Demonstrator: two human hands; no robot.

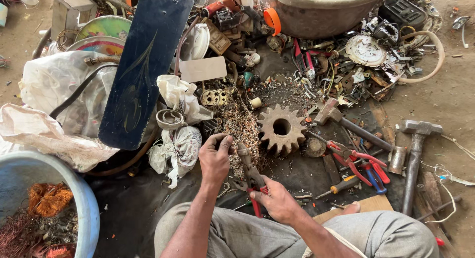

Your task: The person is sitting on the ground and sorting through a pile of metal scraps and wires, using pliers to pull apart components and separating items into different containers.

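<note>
Soft even daylight, faint shadows, sharp focus throughout, mild wide-angle stretch at edges

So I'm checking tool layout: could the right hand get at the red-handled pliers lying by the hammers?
Probably not right now: the right hand already grips red-handled cutters. The spare red-handled pliers lie uncovered on the mat, close to that side.

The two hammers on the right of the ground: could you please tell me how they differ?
The left hammer lies slanted, its head pointing up-left beside the rusty gear; the right hammer lies nearly straight up and down on bare dirt. The left hammer's head looks rusty brown, the right hammer's grey. Both are all metal, lying flat, untouched by either hand.
</note>
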